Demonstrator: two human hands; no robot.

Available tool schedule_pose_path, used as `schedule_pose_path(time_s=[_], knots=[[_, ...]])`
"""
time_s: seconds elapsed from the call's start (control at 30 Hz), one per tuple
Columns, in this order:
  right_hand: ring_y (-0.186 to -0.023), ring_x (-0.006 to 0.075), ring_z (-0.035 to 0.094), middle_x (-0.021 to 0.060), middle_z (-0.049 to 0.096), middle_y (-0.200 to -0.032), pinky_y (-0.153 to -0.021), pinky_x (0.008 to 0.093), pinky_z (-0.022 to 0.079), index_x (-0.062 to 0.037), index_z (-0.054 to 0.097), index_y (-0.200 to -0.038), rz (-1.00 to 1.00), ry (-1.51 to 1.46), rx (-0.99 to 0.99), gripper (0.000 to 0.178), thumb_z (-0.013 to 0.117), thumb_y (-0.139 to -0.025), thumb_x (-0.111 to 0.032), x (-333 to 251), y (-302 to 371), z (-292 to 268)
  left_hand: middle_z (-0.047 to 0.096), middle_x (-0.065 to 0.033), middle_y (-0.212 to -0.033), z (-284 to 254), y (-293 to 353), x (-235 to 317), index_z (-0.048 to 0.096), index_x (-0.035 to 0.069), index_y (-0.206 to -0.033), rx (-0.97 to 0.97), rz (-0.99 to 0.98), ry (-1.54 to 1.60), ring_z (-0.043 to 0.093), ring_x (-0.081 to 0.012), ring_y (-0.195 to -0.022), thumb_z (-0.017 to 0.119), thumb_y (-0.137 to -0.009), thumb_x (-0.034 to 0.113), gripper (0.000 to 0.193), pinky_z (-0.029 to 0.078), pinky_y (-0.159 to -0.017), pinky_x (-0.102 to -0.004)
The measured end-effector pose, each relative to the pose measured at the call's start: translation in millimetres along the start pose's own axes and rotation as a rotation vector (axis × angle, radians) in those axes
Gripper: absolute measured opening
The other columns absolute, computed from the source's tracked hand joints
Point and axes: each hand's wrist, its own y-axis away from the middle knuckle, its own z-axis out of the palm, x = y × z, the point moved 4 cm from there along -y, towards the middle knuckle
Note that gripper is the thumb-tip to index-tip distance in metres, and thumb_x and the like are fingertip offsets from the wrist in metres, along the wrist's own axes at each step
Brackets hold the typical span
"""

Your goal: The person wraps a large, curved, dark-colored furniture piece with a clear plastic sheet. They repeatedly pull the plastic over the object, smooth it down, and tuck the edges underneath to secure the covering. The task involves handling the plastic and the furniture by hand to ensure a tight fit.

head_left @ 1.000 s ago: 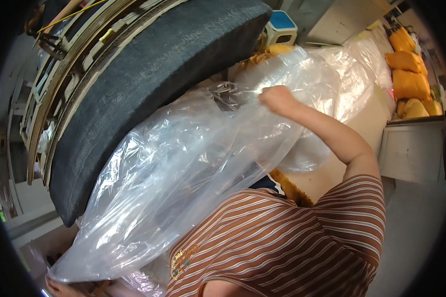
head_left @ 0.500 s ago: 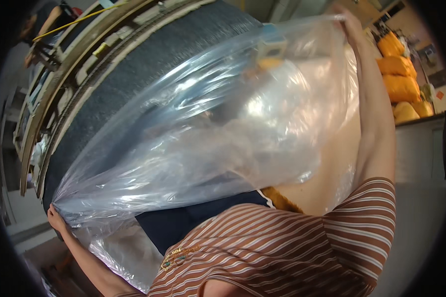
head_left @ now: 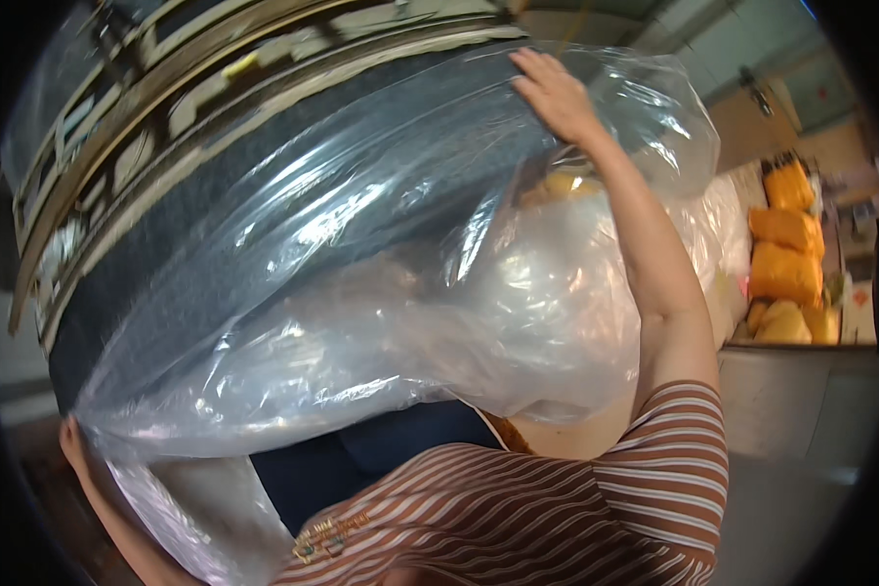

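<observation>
A large clear plastic bag or sheet (head_left: pixel 361 332), puffed and wrinkled, stretches across the view from lower left to upper right. At its gathered lower-left corner my left hand (head_left: pixel 72 436) is closed on the plastic. My right hand (head_left: pixel 559 98) reaches far out over the opposite end, fingers stretched and palm down against the film. Through the plastic a dark grey surface (head_left: pixel 156 264) shows along the far side, and a yellow-orange thing (head_left: pixel 562 186) sits blurred below my right wrist. More crumpled plastic (head_left: pixel 171 508) hangs beside my left forearm.
A long frame with wooden and metal rails (head_left: pixel 166 88) runs along the far left edge. Several orange bundles (head_left: pixel 786 269) are stacked at the right. Next to my right side stands a grey cabinet-like surface (head_left: pixel 772 400).
My right hand has let go of the raised far edge and come left and down onto the plastic, which has sunk lower. My left hand keeps its hold on the corner.
</observation>
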Motion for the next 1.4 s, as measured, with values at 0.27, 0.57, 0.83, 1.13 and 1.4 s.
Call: schedule_pose_path(time_s=[0.27, 0.57, 0.83, 1.13, 1.4], knots=[[-0.126, 0.0228, 0.045, 0.0116, 0.047, -0.139, -0.105, 0.0304, 0.032, -0.0021, 0.048, -0.134, 0.655, -0.654, -0.299, 0.063, 0.041, -0.095, -0.050, 117, -10, 24, 0.066, -0.0016, -0.091, 70, -36, 166, 0.069, 0.005, -0.098, 0.565, -0.002, 0.190, 0.057, -0.0113, -0.081, 0.064, -0.087, 0.036, 0.034, 0.044, -0.076, -0.0246], [-0.094, 0.0301, 0.054, 0.0139, 0.056, -0.096, -0.082, 0.0389, 0.043, -0.0011, 0.058, -0.097, -0.361, -0.028, 0.336, 0.014, 0.055, -0.090, -0.013, -232, -85, -21, 0.059, -0.0044, -0.076, 83, -40, 174, 0.071, 0.006, -0.090, 0.684, 0.075, 0.329, 0.055, -0.0174, -0.071, 0.068, -0.081, 0.038, 0.033, 0.043, -0.068, -0.0311], [-0.085, 0.0284, 0.055, 0.0114, 0.054, -0.087, -0.074, 0.0392, 0.045, -0.0076, 0.066, -0.084, -0.923, -0.735, -0.045, 0.012, 0.063, -0.082, -0.019, -646, 7, 30, 0.057, -0.0056, -0.073, 79, -33, 171, 0.070, 0.005, -0.085, 0.759, 0.032, 0.401, 0.055, -0.0202, -0.068, 0.069, -0.080, 0.036, 0.031, 0.042, -0.066, -0.0330], [-0.098, 0.0214, 0.048, 0.0052, 0.054, -0.091, -0.081, 0.0368, 0.037, -0.0111, 0.070, -0.070, -1.158, 0.185, -0.051, 0.040, 0.059, -0.084, -0.047, -660, -29, 49, 0.062, -0.0105, -0.079, 78, -40, 163, 0.071, 0.007, -0.086, 0.742, 0.066, 0.373, 0.060, -0.0254, -0.076, 0.067, -0.081, 0.038, 0.032, 0.046, -0.069, -0.0358], [-0.089, 0.0231, 0.050, 0.0060, 0.054, -0.084, -0.073, 0.0355, 0.039, -0.0092, 0.069, -0.070, -0.506, 0.651, -0.263, 0.033, 0.066, -0.079, -0.041, -332, 92, -124, 0.068, -0.0106, -0.095, 88, -52, 169, 0.070, 0.007, -0.099, 0.606, 0.184, 0.316, 0.063, -0.0208, -0.087, 0.063, -0.086, 0.038, 0.035, 0.046, -0.078, -0.0305]])
